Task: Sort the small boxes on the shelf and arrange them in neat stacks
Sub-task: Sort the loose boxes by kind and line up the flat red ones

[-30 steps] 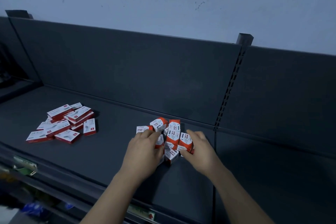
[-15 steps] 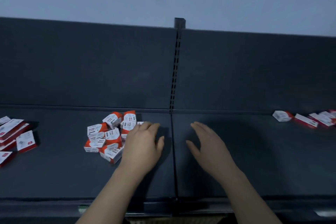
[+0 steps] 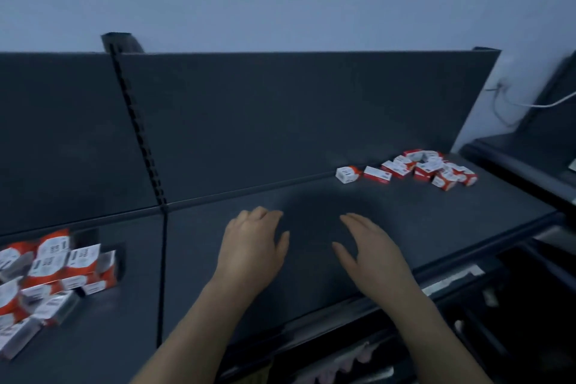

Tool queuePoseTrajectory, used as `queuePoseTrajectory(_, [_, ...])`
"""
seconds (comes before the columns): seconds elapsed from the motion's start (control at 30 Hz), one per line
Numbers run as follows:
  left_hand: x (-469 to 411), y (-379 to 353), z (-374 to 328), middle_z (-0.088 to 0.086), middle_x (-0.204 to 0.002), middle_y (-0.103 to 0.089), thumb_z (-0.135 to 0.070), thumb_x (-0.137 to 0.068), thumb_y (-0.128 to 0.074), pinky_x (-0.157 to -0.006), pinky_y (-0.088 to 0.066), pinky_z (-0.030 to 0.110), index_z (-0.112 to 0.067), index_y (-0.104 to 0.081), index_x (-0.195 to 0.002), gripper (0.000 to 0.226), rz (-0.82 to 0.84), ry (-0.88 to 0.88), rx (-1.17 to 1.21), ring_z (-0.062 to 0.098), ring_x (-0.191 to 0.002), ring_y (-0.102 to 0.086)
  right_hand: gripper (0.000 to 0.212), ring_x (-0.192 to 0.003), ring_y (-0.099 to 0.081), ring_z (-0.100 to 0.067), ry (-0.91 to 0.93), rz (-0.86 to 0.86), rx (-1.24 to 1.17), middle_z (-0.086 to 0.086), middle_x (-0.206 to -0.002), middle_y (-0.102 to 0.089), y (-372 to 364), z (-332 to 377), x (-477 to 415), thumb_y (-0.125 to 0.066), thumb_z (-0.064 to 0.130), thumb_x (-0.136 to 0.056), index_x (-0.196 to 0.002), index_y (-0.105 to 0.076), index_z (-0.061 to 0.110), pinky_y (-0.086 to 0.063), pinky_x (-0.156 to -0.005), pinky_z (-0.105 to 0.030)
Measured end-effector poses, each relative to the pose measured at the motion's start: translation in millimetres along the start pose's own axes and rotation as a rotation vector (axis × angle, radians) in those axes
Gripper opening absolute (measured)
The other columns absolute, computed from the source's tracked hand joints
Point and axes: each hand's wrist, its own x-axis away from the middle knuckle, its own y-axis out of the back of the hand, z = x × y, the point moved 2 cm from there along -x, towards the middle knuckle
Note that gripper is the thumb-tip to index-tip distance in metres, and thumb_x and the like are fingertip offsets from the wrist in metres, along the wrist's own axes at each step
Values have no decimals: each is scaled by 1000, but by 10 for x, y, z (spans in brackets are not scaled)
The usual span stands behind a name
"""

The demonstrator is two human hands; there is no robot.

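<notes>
**Both hands empty over bare shelf, boxes on either side**

Shelf [image 3: 311, 284]: dark and flat, runs under both hands. Back panel [image 3: 280, 121] rises beyond the fingertips. Slotted upright [image 3: 137, 121] stands off to the left of the left fingers.

Left pile [image 3: 50, 271]: small red-and-white boxes, well away to the outside of the left fingers. Jumbled, some on edge, not a neat stack.

Right scatter [image 3: 427, 165]: same boxes, ahead of and outward from the right fingertips, up against the back panel. Loose heap.

Left hand [image 3: 252, 246]: palm down, fingers close together, tips slightly bent, holding nothing.

Right hand [image 3: 371, 254]: palm down, fingers straight and together, thumb out toward the left hand, holding nothing.

Lone box [image 3: 347, 174]: nearest piece to the right fingertips, lying just apart from the heap's end.

Handling, my guess: thin card boxes, light, stiff but easy to dent at the corners. The smooth faces would likely slide on the shelf. Pinch one across its two long sides, or squeeze several between both palms to square them.

Hard to tell:
- Left pile is blurred and cut by the frame edge, so count unknown.
- Print unreadable.
- Cannot tell if the palms touch the shelf or hover.
- Area below the shelf lip is dark.
- Thin cable [image 3: 530, 104] at far right, ends out of view.
</notes>
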Motion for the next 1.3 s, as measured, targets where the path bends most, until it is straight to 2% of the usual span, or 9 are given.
queuePoseTrajectory(0.13, [-284,-328,-508,-7,-130,-52,-42,-96,-41,-98,-37,29,-26,-45,-137,44,56,-32,-7,16,-113,-49,53,-135,-36,-14,-55,-8,20,-1,-148,-39,266,-581,-1,-53,33,-94,-142,-41,15,-24,-111,-22])
queuePoseTrajectory(0.33, [-723,-803,-1199,-4,-124,-56,-41,-95,-44,-95,-39,31,-24,-52,-130,40,80,-74,-11,20,-110,-51,53,-134,-35,-13,-102,-17,56,0,-148,-39,541,-1423,-55,-52,34,-94,-142,-40,16,-22,-109,-19])
queuePoseTrajectory(0.47, [-962,-1064,-1478,-4,-127,-55,-42,-95,-44,-96,-38,31,-25,-49,-133,42,121,-78,-18,19,-113,-50,54,-136,-33,-13,-138,5,68,1,-149,-36,602,-1828,-129,-51,36,-95,-144,-38,17,-22,-111,-22])
queuePoseTrajectory(0.9, [-1936,-1661,-1919,-2,-117,-60,-40,-92,-48,-89,-43,32,-21,-59,-119,34,216,-188,-1,19,-108,-53,53,-131,-40,-13,-275,-33,80,2,-146,-41,730,-2636,-695,-53,36,-93,-142,-41,18,-29,-108,-24])
queuePoseTrajectory(1.07, [-2362,-1888,-2135,-2,-114,-60,-39,-92,-49,-84,-42,30,-21,-59,-115,31,246,-246,31,17,-103,-52,52,-133,-37,-13,-360,-53,77,6,-147,-38,837,-2898,-919,-51,35,-94,-143,-37,22,-28,-108,-24])
queuePoseTrajectory(1.2, [-2596,-2096,-2338,0,-114,-60,-38,-92,-51,-86,-45,32,-19,-59,-116,32,295,-273,45,19,-106,-52,53,-132,-39,-13,-407,-78,43,4,-146,-41,868,-3103,-1044,-54,32,-93,-142,-39,21,-29,-108,-25])
queuePoseTrajectory(1.3, [-2718,-2256,-2502,2,-113,-59,-37,-92,-52,-87,-44,33,-18,-58,-109,27,325,-292,45,19,-106,-51,52,-131,-40,-14,-417,-90,35,4,-145,-43,894,-3257,-1142,-55,30,-92,-142,-40,20,-30,-106,-23])
